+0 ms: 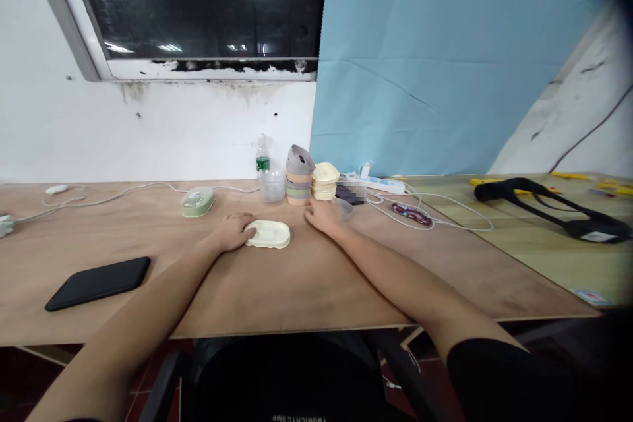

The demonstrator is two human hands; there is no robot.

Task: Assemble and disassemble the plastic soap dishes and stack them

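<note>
A shallow cream oval lid or tray [270, 235] lies flat on the table. My left hand [236, 231] is at its left end, the thumb over the rim and the other fingers beside it. Farther back, my right hand [324, 214] rests low in front of a stack of cream lids [325, 178], its fingers a little apart near the foot of a stack of coloured bowls [298, 188]. A grey piece [299, 159] sits tilted on top of that stack. I see nothing held in the right hand.
Behind stand clear plastic cups [271, 186] and a bottle [262, 155]. A green round container [198, 202] and a black flat case [99, 282] lie to the left. To the right are a power strip [383, 184], white cables, a dark red object [412, 213] and a black frame [554, 208].
</note>
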